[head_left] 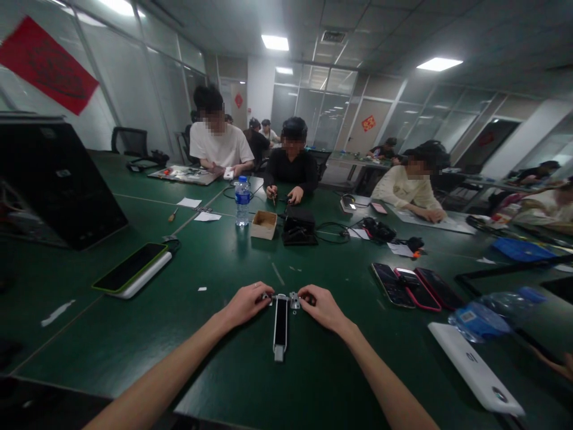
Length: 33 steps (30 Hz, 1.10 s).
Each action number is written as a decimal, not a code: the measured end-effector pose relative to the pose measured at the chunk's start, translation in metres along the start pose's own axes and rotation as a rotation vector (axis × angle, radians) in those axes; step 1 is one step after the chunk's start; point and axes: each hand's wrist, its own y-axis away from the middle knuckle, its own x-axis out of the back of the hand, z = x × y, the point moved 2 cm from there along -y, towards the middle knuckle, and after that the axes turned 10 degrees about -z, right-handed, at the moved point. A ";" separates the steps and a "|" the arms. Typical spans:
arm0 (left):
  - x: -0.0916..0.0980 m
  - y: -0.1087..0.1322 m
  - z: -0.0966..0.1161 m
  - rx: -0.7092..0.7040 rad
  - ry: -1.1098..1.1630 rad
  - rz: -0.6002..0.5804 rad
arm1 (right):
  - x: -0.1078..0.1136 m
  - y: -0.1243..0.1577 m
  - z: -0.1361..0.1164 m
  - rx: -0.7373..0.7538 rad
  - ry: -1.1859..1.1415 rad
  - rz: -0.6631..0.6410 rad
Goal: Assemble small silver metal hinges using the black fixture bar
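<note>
A narrow device (280, 325) with a black face and a light frame lies lengthwise on the green table (233, 382), between my two hands. My left hand (248, 303), fingers bent together, pinches a small metal part (267, 297) just left of the device's top end. On the other side my right hand (321, 304) has its fingers closed at the edge of a small metal plate (294, 300). A tiny ring-like piece lies just below that plate.
An open box (264, 225), a water bottle (242, 202) and a black object (299, 226) stand ahead. Phones (393, 285) and a white power bank (475, 367) lie right, another phone (132, 267) left. Several people sit or stand around the tables.
</note>
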 end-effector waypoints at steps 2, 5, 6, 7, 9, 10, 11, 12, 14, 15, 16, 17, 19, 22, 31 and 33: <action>0.001 0.000 0.002 0.004 0.007 -0.004 | -0.004 0.000 -0.001 0.017 0.007 0.015; 0.001 0.000 0.002 0.022 0.021 -0.010 | -0.008 0.000 -0.001 0.027 0.011 0.015; 0.001 0.000 0.002 0.025 0.024 -0.010 | -0.009 0.000 -0.001 0.024 0.012 0.010; 0.000 0.000 0.002 0.027 0.026 -0.008 | -0.010 0.000 -0.001 0.019 0.010 0.005; -0.001 0.000 0.000 0.025 0.026 -0.003 | -0.012 0.000 0.000 0.004 0.006 0.002; -0.001 0.000 0.000 0.022 0.024 -0.002 | -0.013 0.000 0.000 -0.001 0.003 0.004; -0.002 0.000 -0.001 0.018 0.021 -0.001 | -0.014 0.000 0.000 -0.006 -0.001 0.010; -0.002 0.000 -0.001 0.014 0.018 -0.002 | -0.014 0.000 0.000 -0.009 -0.004 0.016; -0.002 0.000 -0.002 0.007 0.014 -0.006 | -0.015 0.001 -0.001 -0.013 -0.006 0.025; -0.003 0.000 -0.003 0.007 0.012 -0.007 | -0.015 0.001 -0.002 -0.011 -0.005 0.027; -0.003 0.000 -0.003 0.008 0.012 -0.005 | -0.015 0.001 -0.003 -0.005 -0.001 0.029; -0.004 0.000 -0.004 0.010 0.011 -0.003 | -0.015 0.002 -0.005 0.004 0.004 0.033; -0.005 0.000 -0.005 0.017 0.009 0.003 | -0.014 0.003 -0.008 0.028 0.013 0.050; -0.006 0.000 -0.005 0.022 0.011 0.007 | -0.015 0.003 -0.011 0.041 0.018 0.082; 0.001 0.003 0.003 0.053 -0.007 -0.005 | -0.024 0.002 -0.006 0.049 0.054 0.092; 0.000 0.003 0.003 0.056 -0.015 -0.006 | -0.025 0.002 -0.006 0.072 0.060 0.107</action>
